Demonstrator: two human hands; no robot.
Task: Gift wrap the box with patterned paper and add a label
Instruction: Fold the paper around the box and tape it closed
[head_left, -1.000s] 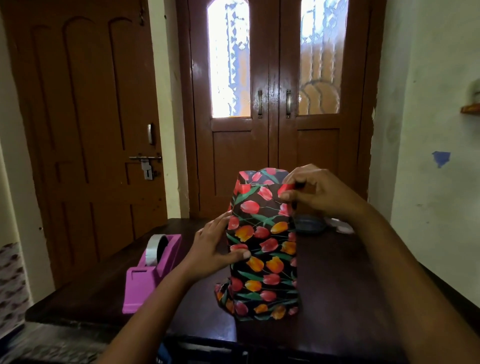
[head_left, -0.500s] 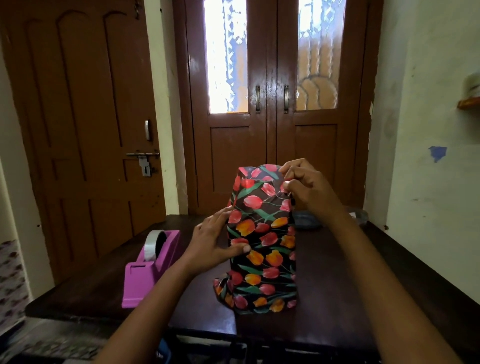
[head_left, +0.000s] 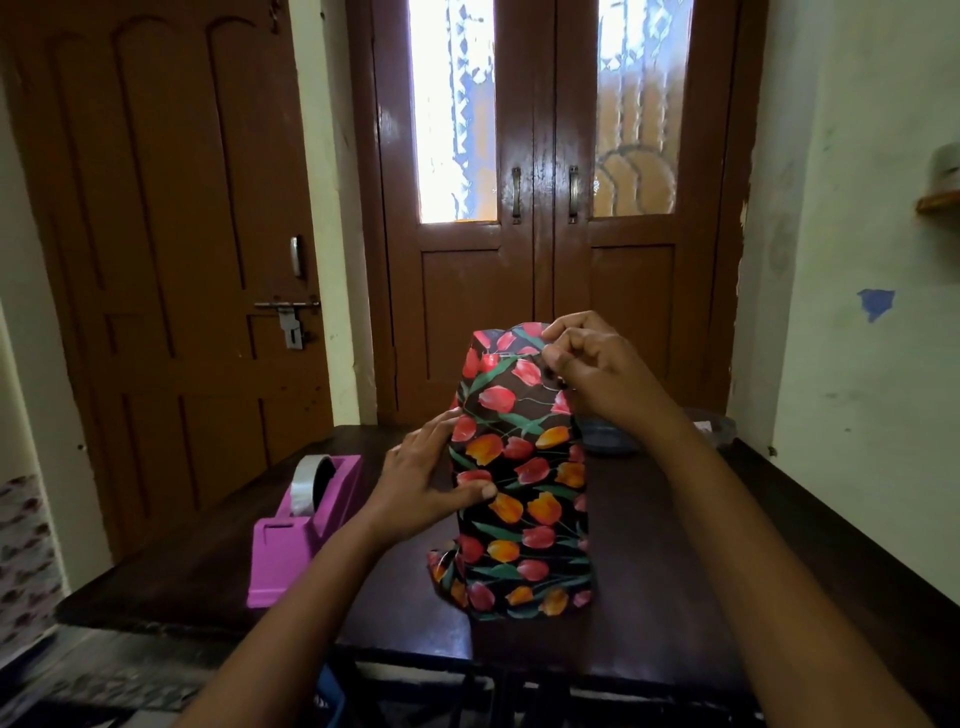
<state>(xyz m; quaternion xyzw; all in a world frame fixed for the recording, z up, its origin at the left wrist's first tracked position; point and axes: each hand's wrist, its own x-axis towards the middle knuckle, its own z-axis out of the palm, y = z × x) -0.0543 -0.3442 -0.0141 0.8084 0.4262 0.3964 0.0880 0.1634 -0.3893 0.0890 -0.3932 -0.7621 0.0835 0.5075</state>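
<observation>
A tall box wrapped in black paper with red and orange tulips stands upright on the dark wooden table. My left hand holds its left side, thumb across the front and fingers flat along the side. At the box's top right corner my right hand pinches the folded paper with curled fingers. A loose fold of paper sticks out at the box's lower left. No label is in view.
A purple tape dispenser with a clear tape roll sits on the table to the left of the box. Behind my right hand lies a dark bowl-like object. Brown doors stand behind the table and a wall to the right.
My right hand has shifted slightly along the top right corner of the box, its fingers curling tighter on the paper fold. The left hand and the box have stayed put.
</observation>
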